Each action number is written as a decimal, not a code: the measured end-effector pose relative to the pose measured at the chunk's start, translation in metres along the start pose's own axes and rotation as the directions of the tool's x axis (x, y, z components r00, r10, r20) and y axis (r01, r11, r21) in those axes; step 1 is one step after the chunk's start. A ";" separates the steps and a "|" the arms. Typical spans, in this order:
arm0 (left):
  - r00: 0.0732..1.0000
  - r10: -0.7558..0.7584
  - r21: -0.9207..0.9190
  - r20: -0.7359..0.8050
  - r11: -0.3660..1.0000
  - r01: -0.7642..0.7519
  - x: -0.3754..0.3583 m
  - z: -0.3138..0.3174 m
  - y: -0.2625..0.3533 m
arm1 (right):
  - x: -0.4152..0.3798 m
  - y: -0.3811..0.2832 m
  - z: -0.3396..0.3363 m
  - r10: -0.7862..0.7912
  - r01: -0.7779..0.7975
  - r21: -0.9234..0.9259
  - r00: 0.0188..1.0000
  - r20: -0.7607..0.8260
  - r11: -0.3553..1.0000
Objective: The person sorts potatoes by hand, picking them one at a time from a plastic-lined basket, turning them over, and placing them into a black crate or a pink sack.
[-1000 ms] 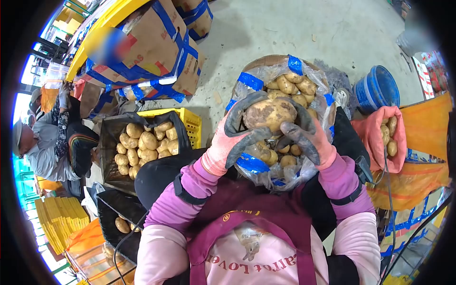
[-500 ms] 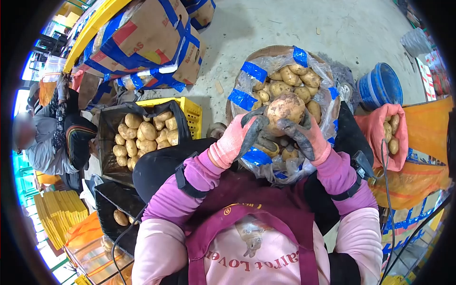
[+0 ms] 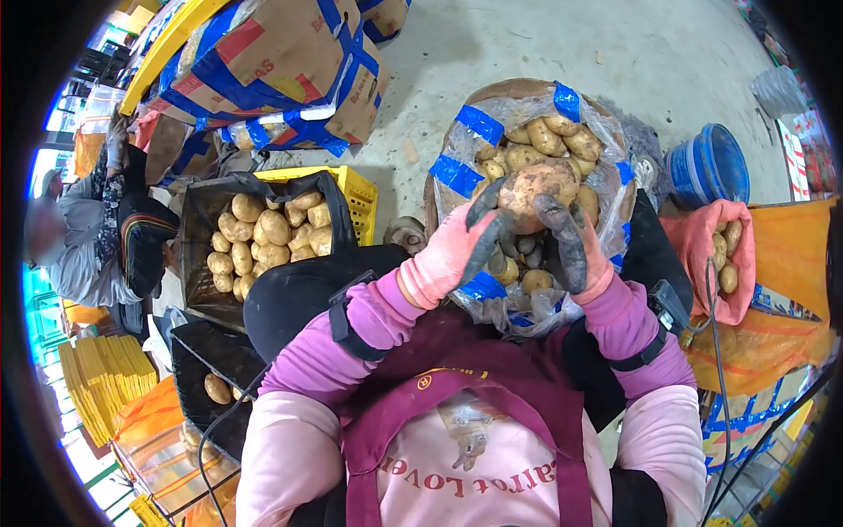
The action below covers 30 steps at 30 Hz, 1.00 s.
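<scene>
A large, dirt-marked potato [image 3: 540, 189] is held between my two gloved hands, above the round box of potatoes. My left hand [image 3: 461, 244], in a pink glove with dark grey fingers, grips its left side. The matching glove of my right hand [image 3: 572, 241] presses its fingers against the lower right side. Below lies the plastic-lined round box [image 3: 443, 149], its rim taped in blue, with several potatoes [image 3: 584, 143] inside. My palms and the potato's underside are partly hidden.
At left stands a black-lined yellow crate [image 3: 362, 206] full of potatoes; below it, a black container [image 3: 198, 351] holds a potato. A pink sack [image 3: 742, 255] and blue bucket [image 3: 709, 167] are at right. Taped cartons [image 3: 281, 61] stand behind. A person [image 3: 88, 237] sits far left.
The potato has turned in my hands, and my right fingers have shifted on it. The whole view has moved slightly.
</scene>
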<state>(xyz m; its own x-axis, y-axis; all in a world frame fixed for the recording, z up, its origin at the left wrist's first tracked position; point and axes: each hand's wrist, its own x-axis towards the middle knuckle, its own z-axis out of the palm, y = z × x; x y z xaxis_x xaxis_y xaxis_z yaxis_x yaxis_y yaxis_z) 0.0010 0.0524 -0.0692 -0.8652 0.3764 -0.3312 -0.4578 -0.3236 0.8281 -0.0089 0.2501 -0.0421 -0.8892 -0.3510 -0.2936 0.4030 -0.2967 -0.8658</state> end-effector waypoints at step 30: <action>0.961 0.276 0.689 -0.022 0.701 -0.185 0.008 -0.009 0.017 | 0.000 -0.029 -0.014 0.000 0.000 0.001 0.995 0.098 1.000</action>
<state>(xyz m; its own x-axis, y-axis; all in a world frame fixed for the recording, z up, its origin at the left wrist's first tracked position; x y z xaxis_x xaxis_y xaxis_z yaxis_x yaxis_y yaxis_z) -0.0156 0.0416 -0.0617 -0.9622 0.2534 -0.0998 -0.0196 0.3013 0.9533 -0.0230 0.2713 -0.0229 -0.8637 -0.4364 -0.2520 0.4029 -0.2976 -0.8655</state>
